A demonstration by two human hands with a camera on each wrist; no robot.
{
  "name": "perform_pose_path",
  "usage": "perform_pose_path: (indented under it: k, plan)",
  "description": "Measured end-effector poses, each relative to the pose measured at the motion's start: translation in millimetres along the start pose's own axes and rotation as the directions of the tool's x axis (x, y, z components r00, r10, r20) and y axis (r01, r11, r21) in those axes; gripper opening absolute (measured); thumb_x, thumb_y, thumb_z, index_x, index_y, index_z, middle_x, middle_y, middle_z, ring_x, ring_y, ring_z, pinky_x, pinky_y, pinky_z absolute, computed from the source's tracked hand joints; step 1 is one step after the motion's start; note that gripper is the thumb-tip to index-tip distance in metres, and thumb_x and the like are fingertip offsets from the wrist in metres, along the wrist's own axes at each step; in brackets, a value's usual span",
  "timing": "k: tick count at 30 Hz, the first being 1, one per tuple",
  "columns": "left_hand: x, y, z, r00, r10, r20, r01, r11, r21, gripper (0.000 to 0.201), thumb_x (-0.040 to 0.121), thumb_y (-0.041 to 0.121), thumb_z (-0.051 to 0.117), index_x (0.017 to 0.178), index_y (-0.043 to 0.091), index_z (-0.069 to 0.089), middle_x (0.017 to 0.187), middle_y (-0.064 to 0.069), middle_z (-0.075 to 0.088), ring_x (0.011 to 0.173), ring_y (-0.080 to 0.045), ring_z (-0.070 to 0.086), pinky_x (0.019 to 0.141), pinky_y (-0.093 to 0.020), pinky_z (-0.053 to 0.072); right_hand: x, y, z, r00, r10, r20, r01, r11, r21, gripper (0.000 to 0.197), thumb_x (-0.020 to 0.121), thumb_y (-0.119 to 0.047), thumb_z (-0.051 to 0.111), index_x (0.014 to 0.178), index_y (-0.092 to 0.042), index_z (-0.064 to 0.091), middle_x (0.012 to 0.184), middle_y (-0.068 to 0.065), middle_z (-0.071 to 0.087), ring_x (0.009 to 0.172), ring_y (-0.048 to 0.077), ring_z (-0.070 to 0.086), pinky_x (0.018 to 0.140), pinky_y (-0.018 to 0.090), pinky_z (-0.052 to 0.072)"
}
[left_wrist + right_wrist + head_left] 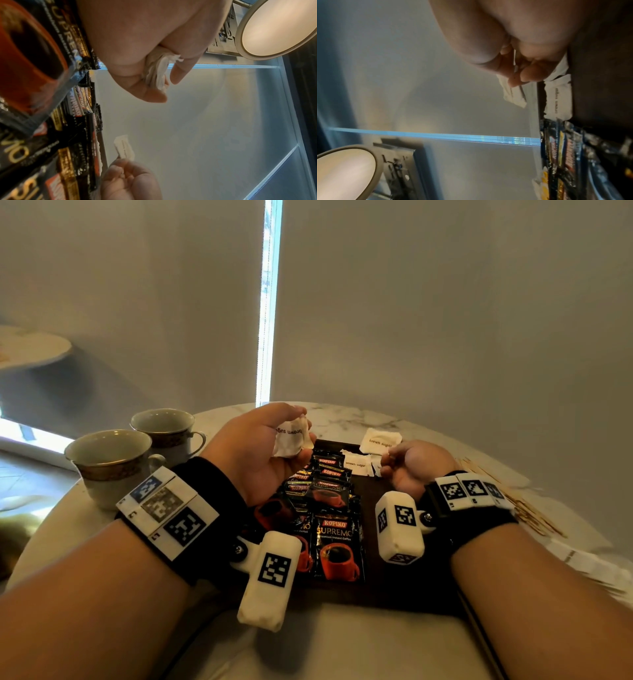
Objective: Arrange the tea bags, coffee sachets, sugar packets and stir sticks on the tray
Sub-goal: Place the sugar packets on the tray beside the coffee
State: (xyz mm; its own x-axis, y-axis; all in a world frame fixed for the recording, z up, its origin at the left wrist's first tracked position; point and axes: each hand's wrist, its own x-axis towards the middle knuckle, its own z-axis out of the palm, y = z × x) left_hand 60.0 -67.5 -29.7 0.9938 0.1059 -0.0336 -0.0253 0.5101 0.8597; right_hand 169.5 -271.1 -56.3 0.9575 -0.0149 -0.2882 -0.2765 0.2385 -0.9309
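A dark tray (371, 494) sits on a round marble table (346, 414). A pile of black coffee packs (337, 537) lies on the left part of the tray. They overlap each other, and each one shows a red cup.

The left hand (260, 446) is up above the far left end of the tray. Its fingers are curled around a small bunch of white sugar packs (290, 438). The top one says "brown sugar". The left wrist view shows the thumb and fingers squeezing the crumpled white paper (157, 70).

The right hand (412, 463) is low over the far right part of the tray. Its fingers are curled in. In the right wrist view the fingertips (524, 75) are down by some white paper, but I cannot tell if they hold it or just touch it.

One sugar pack (356, 464) lies flat on the tray, between the coffee packs and the right hand. Another white sugar pack (380, 441) is near the far edge of the tray, just past the right hand. I cannot tell if it leans on the rim or lies on the table.

Thin wooden stir sticks (524, 505) lie on the table to the right of the tray, by the right wrist. White packets (582, 563) lie nearer on that same side.

Two cups (137, 453) with gold bands stand side by side on the left of the table, away from the tray.
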Motion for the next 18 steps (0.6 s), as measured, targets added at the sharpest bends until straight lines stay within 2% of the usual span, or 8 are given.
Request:
perform_pose_path:
  k: [1, 3, 4, 6, 9, 12, 15, 18]
  plan:
    - [0, 0, 0, 1.000, -0.002, 0.001, 0.002, 1.000, -0.003, 0.010, 0.096, 0.014, 0.061, 0.105, 0.009, 0.063, 0.084, -0.006, 0.064, 0.063, -0.015, 0.066, 0.049, -0.025, 0.051, 0, 1, -1, 1.000, 0.026, 0.000, -0.026, 0.999, -0.032, 0.015, 0.100, 0.002, 0.035, 0.090, -0.002, 0.046, 0.074, 0.009, 0.045, 0.061, 0.015, 0.044, 0.050, 0.023, 0.038]
    - [1, 0, -1, 1.000, -0.006, 0.003, 0.006, 1.000, -0.004, 0.011, 0.096, 0.014, 0.061, 0.106, 0.009, 0.063, 0.086, -0.006, 0.064, 0.064, -0.015, 0.066, 0.049, -0.025, 0.051, 2, 4, -5, 0.998, 0.061, -0.008, -0.061, 0.992, -0.107, 0.018, 0.100, 0.002, 0.035, 0.086, -0.003, 0.046, 0.075, 0.011, 0.046, 0.062, 0.017, 0.043, 0.050, 0.023, 0.040]
    - [1, 0, -1, 1.000, -0.006, 0.004, 0.007, 1.000, -0.002, 0.012, 0.096, 0.014, 0.061, 0.106, 0.009, 0.063, 0.087, -0.007, 0.064, 0.064, -0.015, 0.066, 0.049, -0.024, 0.051, 1, 6, -6, 0.997, 0.083, -0.005, -0.083, 0.986, -0.142, 0.016, 0.100, 0.001, 0.036, 0.090, -0.002, 0.047, 0.076, 0.011, 0.047, 0.061, 0.018, 0.043, 0.049, 0.023, 0.041]
    - [1, -1, -1, 1.000, -0.005, 0.004, 0.005, 1.000, 0.001, 0.011, 0.096, 0.014, 0.061, 0.106, 0.009, 0.064, 0.088, -0.007, 0.064, 0.063, -0.015, 0.066, 0.049, -0.025, 0.051, 0, 9, -8, 0.993, 0.121, -0.012, -0.121, 0.975, -0.187, 0.015, 0.101, 0.001, 0.036, 0.107, 0.001, 0.050, 0.079, 0.012, 0.049, 0.063, 0.018, 0.045, 0.048, 0.022, 0.044]
    - [2, -1, -1, 1.000, -0.006, -0.003, 0.006, 1.000, 0.011, 0.011, 0.095, 0.015, 0.062, 0.104, 0.009, 0.065, 0.089, -0.007, 0.065, 0.063, -0.015, 0.067, 0.049, -0.026, 0.052, 0, 10, -10, 0.993, 0.116, 0.004, -0.112, 0.971, -0.210, 0.031, 0.101, 0.004, 0.037, 0.130, 0.005, 0.048, 0.082, 0.012, 0.054, 0.065, 0.015, 0.050, 0.047, 0.020, 0.047]
    - [1, -1, -1, 1.000, -0.015, 0.002, 0.015, 1.000, 0.003, 0.012, 0.095, 0.015, 0.062, 0.106, 0.009, 0.065, 0.089, -0.008, 0.064, 0.064, -0.016, 0.067, 0.049, -0.026, 0.051, -1, 11, -9, 0.994, 0.106, 0.031, -0.096, 0.968, -0.234, 0.036, 0.102, 0.004, 0.035, 0.136, 0.001, 0.048, 0.086, 0.012, 0.057, 0.066, 0.012, 0.051, 0.053, 0.020, 0.045]
    - [1, -1, -1, 1.000, -0.013, 0.004, 0.013, 1.000, -0.003, 0.011, 0.096, 0.014, 0.061, 0.105, 0.009, 0.064, 0.087, -0.007, 0.063, 0.063, -0.016, 0.067, 0.049, -0.026, 0.051, -2, 13, -6, 0.994, 0.093, 0.059, -0.074, 0.959, -0.274, 0.042, 0.103, 0.005, 0.029, 0.140, -0.003, 0.049, 0.093, 0.012, 0.061, 0.068, 0.010, 0.051, 0.043, 0.015, 0.045]
    - [1, 0, -1, 1.000, -0.011, 0.002, 0.011, 1.000, -0.007, 0.009, 0.096, 0.014, 0.059, 0.103, 0.009, 0.064, 0.087, -0.007, 0.064, 0.062, -0.016, 0.066, 0.048, -0.025, 0.051, 1, 14, -5, 0.995, 0.085, 0.058, -0.066, 0.959, -0.275, 0.046, 0.103, 0.005, 0.030, 0.143, -0.007, 0.048, 0.103, 0.013, 0.062, 0.069, 0.010, 0.055, 0.040, 0.015, 0.046]
